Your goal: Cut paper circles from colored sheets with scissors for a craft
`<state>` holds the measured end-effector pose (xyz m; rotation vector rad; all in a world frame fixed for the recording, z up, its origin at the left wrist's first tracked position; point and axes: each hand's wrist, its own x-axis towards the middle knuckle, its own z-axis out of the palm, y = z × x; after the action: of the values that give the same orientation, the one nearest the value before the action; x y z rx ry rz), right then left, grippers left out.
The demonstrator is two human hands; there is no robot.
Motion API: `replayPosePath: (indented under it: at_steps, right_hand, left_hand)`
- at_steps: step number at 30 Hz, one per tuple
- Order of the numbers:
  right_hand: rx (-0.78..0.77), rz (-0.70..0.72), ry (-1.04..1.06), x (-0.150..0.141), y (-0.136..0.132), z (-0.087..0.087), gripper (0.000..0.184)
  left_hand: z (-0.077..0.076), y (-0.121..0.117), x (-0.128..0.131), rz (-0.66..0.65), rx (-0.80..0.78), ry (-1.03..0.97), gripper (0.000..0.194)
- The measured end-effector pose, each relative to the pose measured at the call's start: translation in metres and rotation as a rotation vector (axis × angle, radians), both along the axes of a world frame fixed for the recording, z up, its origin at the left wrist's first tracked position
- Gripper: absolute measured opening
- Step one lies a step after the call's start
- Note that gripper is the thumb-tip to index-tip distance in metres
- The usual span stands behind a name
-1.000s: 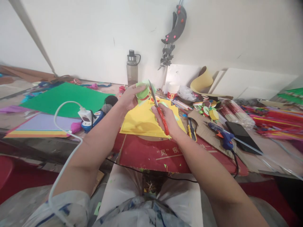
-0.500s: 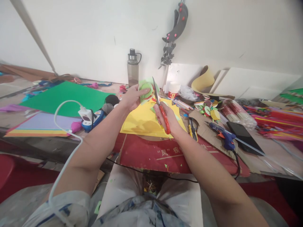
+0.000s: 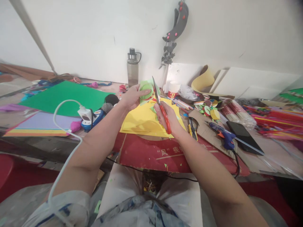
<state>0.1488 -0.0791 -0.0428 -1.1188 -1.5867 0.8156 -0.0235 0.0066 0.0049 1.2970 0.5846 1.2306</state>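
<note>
Between the thumb and fingers of my left hand (image 3: 131, 97) is a light green paper piece (image 3: 147, 90) with a round outline and a bit of red at its lower edge. My right hand (image 3: 168, 115) grips red-handled scissors (image 3: 164, 115), the blades pointing up and away from me. The blades stand right beside the green paper's right edge; whether they touch it I cannot tell. Below both hands lie yellow paper sheets (image 3: 139, 124) with small green scraps on them, on a red printed cardboard (image 3: 142, 154).
To the right are a yellow cutter (image 3: 193, 128), a blue glue gun (image 3: 223, 135), a black phone (image 3: 245, 137) and several small round paper pieces (image 3: 210, 110). A bottle (image 3: 133, 69) and a paper cup (image 3: 173, 89) stand behind. Green sheet (image 3: 63, 97) and white cable (image 3: 55, 176) lie left.
The green paper has turned slightly in my left hand. My right hand and the scissors are nearly where they were.
</note>
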Motion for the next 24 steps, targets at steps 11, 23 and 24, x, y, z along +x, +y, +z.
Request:
replayPosePath:
  at_steps: [11,23,24]
  right_hand:
    - [-0.007,-0.031,-0.012,-0.004,-0.012,0.011,0.062]
    - [-0.018,-0.025,-0.029,-0.004,-0.011,0.009,0.062]
    - [-0.018,-0.023,-0.033,-0.004,-0.011,0.008,0.062]
  left_hand:
    - [0.0,0.001,-0.001,-0.019,0.001,0.005,0.036]
    - [0.009,-0.001,-0.009,-0.027,-0.01,0.069,0.034]
    - [0.009,0.0,-0.01,-0.02,-0.01,0.071,0.034]
